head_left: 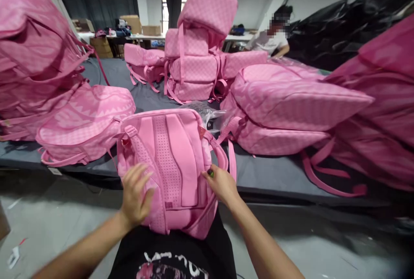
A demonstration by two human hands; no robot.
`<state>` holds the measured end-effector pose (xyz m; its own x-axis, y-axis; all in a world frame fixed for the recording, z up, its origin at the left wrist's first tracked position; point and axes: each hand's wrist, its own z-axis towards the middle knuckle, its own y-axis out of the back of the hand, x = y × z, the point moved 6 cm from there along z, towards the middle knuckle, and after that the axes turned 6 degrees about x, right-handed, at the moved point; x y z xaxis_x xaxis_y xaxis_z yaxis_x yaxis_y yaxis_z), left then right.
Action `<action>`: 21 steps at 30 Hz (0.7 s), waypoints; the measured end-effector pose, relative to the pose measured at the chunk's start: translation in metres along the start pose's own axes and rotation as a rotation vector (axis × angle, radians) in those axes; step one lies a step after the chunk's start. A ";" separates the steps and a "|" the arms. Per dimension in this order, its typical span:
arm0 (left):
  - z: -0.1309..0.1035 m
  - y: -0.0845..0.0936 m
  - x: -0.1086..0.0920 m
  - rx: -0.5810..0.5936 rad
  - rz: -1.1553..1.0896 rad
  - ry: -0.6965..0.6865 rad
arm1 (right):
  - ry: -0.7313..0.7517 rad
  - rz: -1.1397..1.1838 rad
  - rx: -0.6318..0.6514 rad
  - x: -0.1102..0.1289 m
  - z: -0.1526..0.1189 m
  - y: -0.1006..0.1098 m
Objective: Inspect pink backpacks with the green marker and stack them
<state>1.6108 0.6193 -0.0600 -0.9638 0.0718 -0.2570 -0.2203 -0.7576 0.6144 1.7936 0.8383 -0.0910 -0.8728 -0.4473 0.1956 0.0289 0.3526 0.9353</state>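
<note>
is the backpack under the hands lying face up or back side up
Back side up: the backpack shows its padded back panel and shoulder straps, under the left hand and right hand.

Left hand (136, 195) open, fingers spread, palm down. Right hand (221, 183) curled, fingertips pinched. Both forearms extended forward.

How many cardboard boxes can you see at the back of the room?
4: two on the back table, one large and one low; one far left; one under the table. Bags may hide more.
</note>
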 end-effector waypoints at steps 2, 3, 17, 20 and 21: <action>0.068 -0.029 -0.019 0.264 0.028 -0.284 | 0.024 -0.007 -0.031 0.011 -0.016 0.011; 0.096 -0.046 -0.025 0.352 0.070 -0.390 | 0.043 -0.017 -0.042 0.015 -0.023 0.016; 0.208 -0.154 0.021 0.711 0.286 -0.813 | 0.018 -0.014 -0.019 -0.003 0.001 -0.011; 0.228 -0.148 0.036 0.663 0.454 -0.785 | 0.016 -0.016 -0.029 -0.006 0.003 -0.011; 0.228 -0.147 0.034 0.645 0.491 -0.759 | 0.012 -0.020 -0.030 -0.006 0.004 -0.011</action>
<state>1.5761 0.8808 0.0113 -0.7612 0.4024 0.5086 0.3861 -0.3489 0.8539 1.7966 0.8408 -0.1037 -0.8674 -0.4638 0.1801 0.0261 0.3191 0.9474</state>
